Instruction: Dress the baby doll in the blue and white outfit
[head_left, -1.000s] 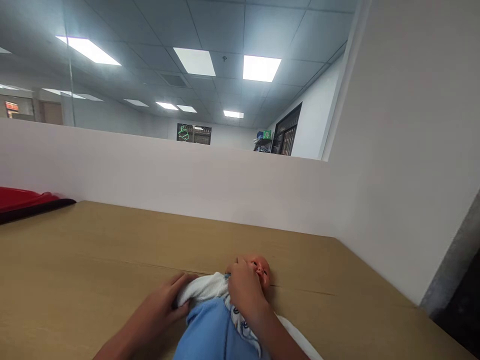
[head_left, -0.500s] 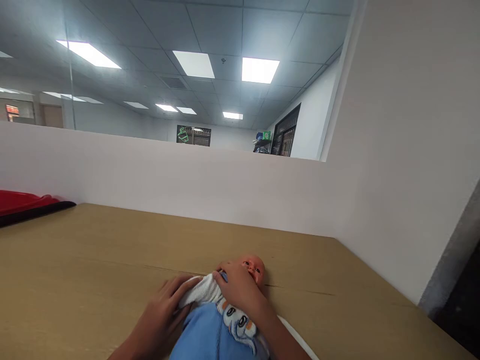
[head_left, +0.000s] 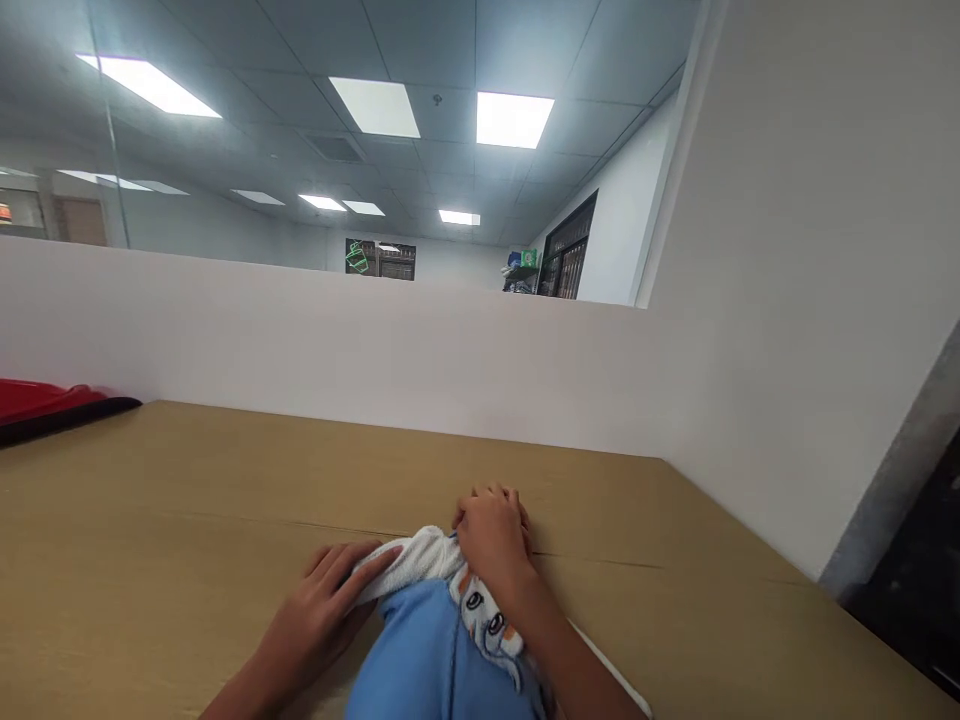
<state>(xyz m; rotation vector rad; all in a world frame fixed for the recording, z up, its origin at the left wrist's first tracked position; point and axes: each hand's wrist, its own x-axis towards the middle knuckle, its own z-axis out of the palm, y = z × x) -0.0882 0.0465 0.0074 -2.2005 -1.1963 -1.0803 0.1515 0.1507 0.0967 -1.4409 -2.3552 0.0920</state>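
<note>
A baby doll in blue clothing [head_left: 420, 640] lies on the wooden table, its head hidden under my right hand [head_left: 495, 535]. The fingers of that hand curl over the head. A white terry towel [head_left: 424, 560] is spread by the doll's shoulder, and its left edge is pinched between the thumb and fingers of my left hand [head_left: 330, 590]. An animal face with black eyes, in white and orange, [head_left: 487, 615] shows on the cloth across the doll's chest, partly behind my right forearm. The doll's lower part runs out of view at the bottom.
The table [head_left: 225, 470] reaches to a low white wall [head_left: 375, 355] with glass above it. At the far left lies a red item with a black edge [head_left: 45, 410]. A white wall [head_left: 780, 300] bounds the right side.
My right hand has moved up from the doll's cheek and neck onto its head, covering the face. My left hand keeps its grip on the towel. The view has shifted slightly.
</note>
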